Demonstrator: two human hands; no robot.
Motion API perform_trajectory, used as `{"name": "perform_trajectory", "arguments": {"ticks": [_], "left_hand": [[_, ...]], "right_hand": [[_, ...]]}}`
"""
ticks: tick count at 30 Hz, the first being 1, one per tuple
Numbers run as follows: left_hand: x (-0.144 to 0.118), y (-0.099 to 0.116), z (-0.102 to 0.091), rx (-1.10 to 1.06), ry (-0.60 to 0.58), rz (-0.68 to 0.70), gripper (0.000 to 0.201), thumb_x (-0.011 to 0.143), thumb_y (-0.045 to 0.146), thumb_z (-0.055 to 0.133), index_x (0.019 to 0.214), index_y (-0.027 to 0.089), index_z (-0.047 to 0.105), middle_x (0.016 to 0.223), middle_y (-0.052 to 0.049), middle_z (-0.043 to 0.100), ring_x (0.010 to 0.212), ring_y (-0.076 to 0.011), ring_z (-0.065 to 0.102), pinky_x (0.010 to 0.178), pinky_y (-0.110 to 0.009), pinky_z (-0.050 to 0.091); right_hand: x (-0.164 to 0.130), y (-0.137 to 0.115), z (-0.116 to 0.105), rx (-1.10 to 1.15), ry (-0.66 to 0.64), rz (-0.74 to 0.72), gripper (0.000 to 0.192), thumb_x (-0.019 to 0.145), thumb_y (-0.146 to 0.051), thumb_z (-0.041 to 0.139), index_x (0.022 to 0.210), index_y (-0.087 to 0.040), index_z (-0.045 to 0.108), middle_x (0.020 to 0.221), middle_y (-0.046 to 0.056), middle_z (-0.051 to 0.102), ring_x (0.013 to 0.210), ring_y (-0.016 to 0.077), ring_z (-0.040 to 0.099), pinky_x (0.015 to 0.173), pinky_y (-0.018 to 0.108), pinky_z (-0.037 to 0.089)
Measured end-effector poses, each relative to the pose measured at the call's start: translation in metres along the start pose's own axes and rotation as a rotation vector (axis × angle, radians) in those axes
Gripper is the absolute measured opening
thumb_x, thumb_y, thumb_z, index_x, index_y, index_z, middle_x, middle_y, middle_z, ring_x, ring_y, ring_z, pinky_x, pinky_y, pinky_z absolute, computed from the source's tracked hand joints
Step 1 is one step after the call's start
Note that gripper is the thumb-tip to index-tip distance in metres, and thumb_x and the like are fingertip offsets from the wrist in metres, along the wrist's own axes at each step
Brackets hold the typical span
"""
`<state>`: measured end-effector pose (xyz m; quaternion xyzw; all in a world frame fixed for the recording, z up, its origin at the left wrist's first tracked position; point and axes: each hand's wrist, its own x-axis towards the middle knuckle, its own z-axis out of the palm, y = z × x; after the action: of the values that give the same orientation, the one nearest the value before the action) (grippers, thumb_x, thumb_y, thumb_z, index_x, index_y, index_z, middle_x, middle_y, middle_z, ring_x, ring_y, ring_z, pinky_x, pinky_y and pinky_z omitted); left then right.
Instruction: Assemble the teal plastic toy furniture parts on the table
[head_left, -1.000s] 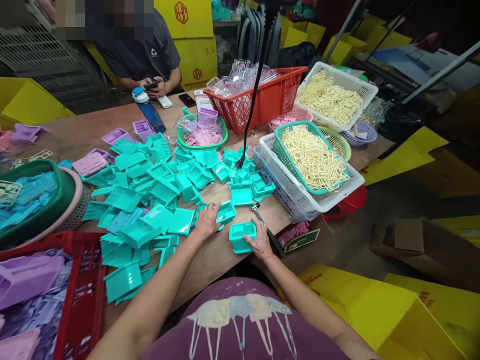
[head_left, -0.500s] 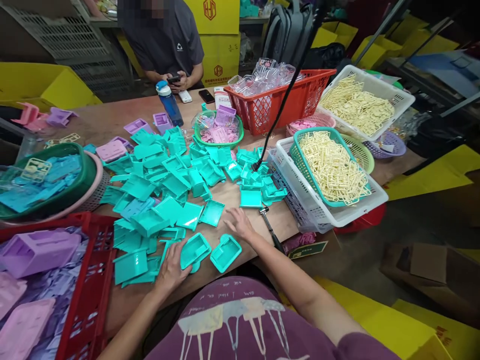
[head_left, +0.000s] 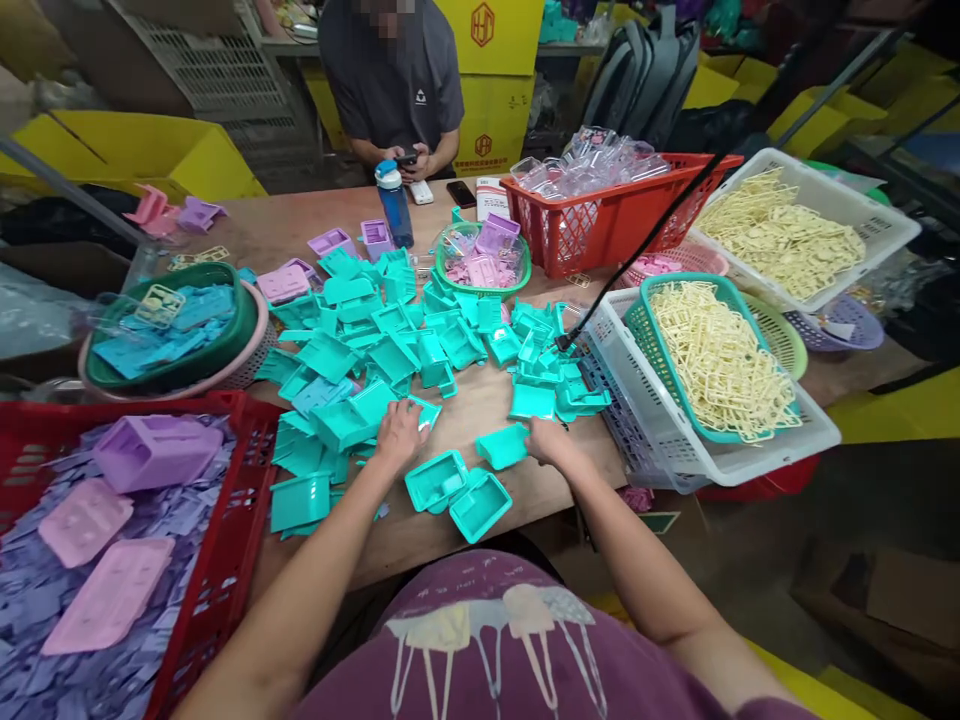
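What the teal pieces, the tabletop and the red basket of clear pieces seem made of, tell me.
Teal pieces: probably molded plastic, smooth and fairly glossy; bright highlights and rounded corners suggest it.
Tabletop: likely wood board, dull; brown, uneven tone, though a wood-look surface is possible.
Red basket: apparently plastic, low sheen; uniformly colored lattice walls.

The person wears a maroon shirt. Its front carries a printed graphic: a row of joined, rounded patches in pale yellow, grey and beige (the grey one at the right end is speckled). Thin, light-coloured strips extend from the patches in narrow loops. Small white lettering, too fine to read, sits above the row. The visible sleeve is maroon. Both forearms and both hands are bare.
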<state>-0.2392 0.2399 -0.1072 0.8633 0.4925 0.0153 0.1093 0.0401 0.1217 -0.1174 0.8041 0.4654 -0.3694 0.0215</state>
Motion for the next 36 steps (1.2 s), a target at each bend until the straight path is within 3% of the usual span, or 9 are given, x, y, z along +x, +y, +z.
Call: {"name": "perform_trajectory", "arguments": {"ticks": [6, 9, 14, 17, 21, 26, 30, 32, 36], "left_hand": [[0.002, -0.037, -0.034, 0.061, 0.120, -0.210, 0.039, 0.088, 0.035, 0.056, 0.119, 0.012, 0.065, 0.131, -0.021, 0.056, 0.123, -0.0422, 0.047, 0.094, -0.054, 0.046], [-0.010, -0.071, -0.054, 0.051, 0.020, -0.280, 0.052, 0.078, 0.049, 0.067, 0.115, 0.012, 0.068, 0.122, -0.026, 0.061, 0.117, -0.0490, 0.051, 0.090, -0.061, 0.044], [-0.028, -0.102, -0.077, -0.120, -0.117, -0.237, 0.033, 0.073, 0.051, 0.068, 0.084, 0.020, 0.073, 0.085, -0.013, 0.073, 0.099, -0.0363, 0.066, 0.088, -0.043, 0.048], [-0.036, -0.111, -0.091, -0.479, -0.016, -0.362, 0.042, 0.074, 0.058, 0.066, 0.086, 0.019, 0.072, 0.080, -0.006, 0.072, 0.085, -0.0282, 0.068, 0.074, -0.032, 0.050], [-0.045, -0.118, -0.107, -1.133, 0.083, -0.518, 0.061, 0.067, 0.069, 0.069, 0.093, 0.014, 0.069, 0.081, -0.007, 0.072, 0.080, -0.0247, 0.066, 0.069, -0.033, 0.054], [-0.051, -0.115, -0.094, -1.573, -0.074, -0.629, 0.051, 0.077, 0.057, 0.068, 0.109, 0.016, 0.065, 0.100, -0.014, 0.075, 0.093, -0.0303, 0.070, 0.080, -0.046, 0.060], [-0.054, -0.123, -0.076, -1.587, -0.240, -0.716, 0.051, 0.075, 0.055, 0.074, 0.108, 0.017, 0.065, 0.100, -0.015, 0.075, 0.092, -0.0321, 0.071, 0.076, -0.050, 0.060], [-0.056, -0.136, -0.076, -1.442, -0.179, -0.746, 0.053, 0.074, 0.056, 0.074, 0.105, 0.013, 0.065, 0.093, -0.016, 0.074, 0.085, -0.0315, 0.071, 0.072, -0.050, 0.059], [-0.062, -0.163, -0.091, -1.153, 0.201, -0.788, 0.056, 0.076, 0.062, 0.066, 0.100, 0.012, 0.061, 0.084, -0.008, 0.069, 0.077, -0.0219, 0.065, 0.068, -0.037, 0.056]], "right_hand": [[-0.002, 0.015, 0.005, 0.217, -0.154, -0.021, 0.027, 0.095, -0.030, 0.050, 0.108, -0.011, 0.065, 0.059, 0.007, 0.066, 0.047, 0.0197, 0.063, 0.054, 0.030, 0.049], [0.000, 0.010, 0.012, 0.355, -0.115, -0.153, 0.039, 0.096, -0.050, 0.049, 0.107, -0.017, 0.066, 0.071, 0.005, 0.068, 0.058, 0.0177, 0.064, 0.059, 0.028, 0.049], [0.007, 0.002, 0.027, 0.567, 0.064, -0.391, 0.048, 0.062, -0.049, 0.086, 0.096, -0.019, 0.069, 0.091, 0.004, 0.063, 0.088, 0.0228, 0.060, 0.085, 0.036, 0.048], [0.013, -0.008, 0.037, 0.673, 0.114, -0.404, 0.038, 0.072, -0.051, 0.076, 0.091, -0.020, 0.067, 0.111, 0.008, 0.060, 0.107, 0.0254, 0.056, 0.098, 0.039, 0.045], [0.018, -0.018, 0.041, 0.846, 0.049, -0.376, 0.043, 0.084, -0.062, 0.056, 0.095, -0.020, 0.061, 0.099, 0.005, 0.065, 0.093, 0.0215, 0.062, 0.085, 0.036, 0.053], [0.022, -0.012, 0.034, 0.964, 0.003, -0.210, 0.052, 0.076, -0.069, 0.061, 0.087, -0.020, 0.053, 0.070, -0.002, 0.059, 0.061, 0.0157, 0.058, 0.061, 0.030, 0.052], [0.018, 0.004, 0.026, 0.991, 0.043, -0.110, 0.059, 0.070, -0.069, 0.070, 0.096, -0.018, 0.055, 0.069, -0.001, 0.061, 0.060, 0.0157, 0.059, 0.062, 0.030, 0.052], [0.013, 0.013, 0.022, 1.007, 0.047, -0.091, 0.064, 0.068, -0.067, 0.073, 0.105, -0.018, 0.057, 0.072, -0.001, 0.062, 0.062, 0.0158, 0.060, 0.064, 0.031, 0.053], [0.002, 0.028, 0.023, 1.036, 0.051, -0.069, 0.067, 0.070, -0.064, 0.071, 0.118, -0.020, 0.057, 0.076, -0.001, 0.062, 0.066, 0.0149, 0.060, 0.067, 0.029, 0.052]]}}
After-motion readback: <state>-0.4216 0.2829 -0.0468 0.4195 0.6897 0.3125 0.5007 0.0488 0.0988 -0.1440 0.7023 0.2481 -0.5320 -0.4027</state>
